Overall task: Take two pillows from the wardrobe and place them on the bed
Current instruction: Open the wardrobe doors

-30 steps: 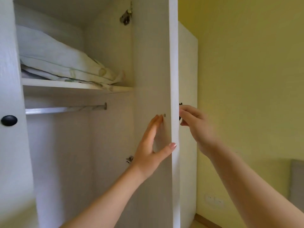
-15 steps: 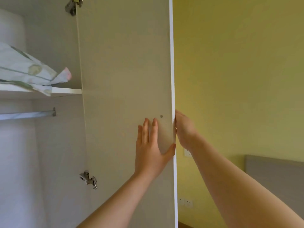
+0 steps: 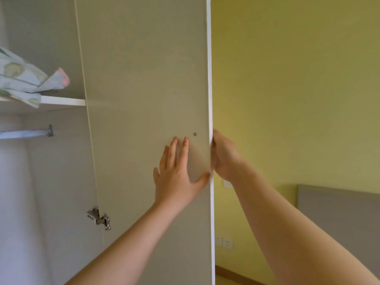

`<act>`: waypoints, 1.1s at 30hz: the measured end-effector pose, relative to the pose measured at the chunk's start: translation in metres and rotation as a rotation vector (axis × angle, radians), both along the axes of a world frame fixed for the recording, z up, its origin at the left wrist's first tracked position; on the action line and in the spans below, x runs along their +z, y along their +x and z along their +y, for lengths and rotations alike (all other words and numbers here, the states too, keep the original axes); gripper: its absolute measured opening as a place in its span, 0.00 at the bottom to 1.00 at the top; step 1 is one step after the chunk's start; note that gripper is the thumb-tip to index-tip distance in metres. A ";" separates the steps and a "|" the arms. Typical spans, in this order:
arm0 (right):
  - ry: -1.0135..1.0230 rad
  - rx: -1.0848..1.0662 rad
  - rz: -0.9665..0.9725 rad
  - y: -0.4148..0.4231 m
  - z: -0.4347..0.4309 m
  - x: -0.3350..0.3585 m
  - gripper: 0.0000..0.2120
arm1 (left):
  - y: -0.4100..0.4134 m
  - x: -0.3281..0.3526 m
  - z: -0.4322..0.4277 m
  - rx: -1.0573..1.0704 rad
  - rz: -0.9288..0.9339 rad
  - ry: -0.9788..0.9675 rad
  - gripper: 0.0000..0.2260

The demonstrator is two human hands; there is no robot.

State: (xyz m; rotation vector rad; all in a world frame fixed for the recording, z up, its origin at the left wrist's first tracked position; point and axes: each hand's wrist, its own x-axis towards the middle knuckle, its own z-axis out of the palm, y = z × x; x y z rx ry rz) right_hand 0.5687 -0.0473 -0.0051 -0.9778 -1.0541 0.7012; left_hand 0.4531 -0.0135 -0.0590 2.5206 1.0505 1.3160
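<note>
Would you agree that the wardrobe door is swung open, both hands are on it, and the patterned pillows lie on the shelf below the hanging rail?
Not quite: in the head view the patterned pillows lie on the shelf above the hanging rail, not below it. The rest holds: the wardrobe door is swung open, with the left hand flat on its inner face and the right hand at its edge.

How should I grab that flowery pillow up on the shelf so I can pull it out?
Probably take the pillow by its near corner, the pink-tipped end pointing toward the open door. That corner sticks out past the rest and sits near the front edge of the shelf, so come from the front, slightly below. Both hands are on the door now; most of the pillow is out of view.
</note>
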 end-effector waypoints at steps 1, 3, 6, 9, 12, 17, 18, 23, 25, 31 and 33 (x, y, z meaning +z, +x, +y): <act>0.013 -0.059 -0.030 -0.003 -0.006 0.001 0.15 | -0.007 0.003 0.000 -0.022 0.007 -0.009 0.40; 0.069 -0.214 -0.092 -0.012 -0.020 0.003 0.13 | -0.024 0.009 -0.001 -0.080 -0.046 -0.028 0.38; 0.139 -0.560 -0.362 -0.031 -0.043 0.009 0.14 | -0.045 0.019 -0.006 -0.120 -0.171 -0.016 0.35; 0.177 -0.705 -0.558 -0.058 -0.058 0.015 0.15 | -0.068 0.029 -0.011 -0.085 -0.228 0.086 0.28; 0.155 -0.598 -0.629 -0.087 -0.054 0.017 0.12 | -0.100 0.035 -0.013 0.002 -0.213 0.162 0.23; 0.142 -0.448 -0.681 -0.144 -0.024 0.011 0.10 | -0.167 0.045 -0.008 0.150 -0.210 0.204 0.16; 0.140 -0.413 -0.691 -0.157 -0.017 0.009 0.09 | -0.182 0.046 -0.006 0.182 -0.200 0.206 0.15; 0.153 -0.227 -0.721 -0.229 0.018 0.001 0.09 | -0.260 0.046 -0.003 0.366 -0.135 0.273 0.14; 0.159 -0.159 -0.747 -0.259 0.028 -0.001 0.10 | -0.293 0.047 0.000 0.482 -0.073 0.331 0.18; 0.208 0.013 -0.798 -0.341 0.050 -0.001 0.10 | -0.386 0.053 -0.001 0.836 0.154 0.546 0.18; 0.230 0.068 -0.792 -0.363 0.054 -0.001 0.10 | -0.410 0.056 -0.005 0.900 0.201 0.608 0.19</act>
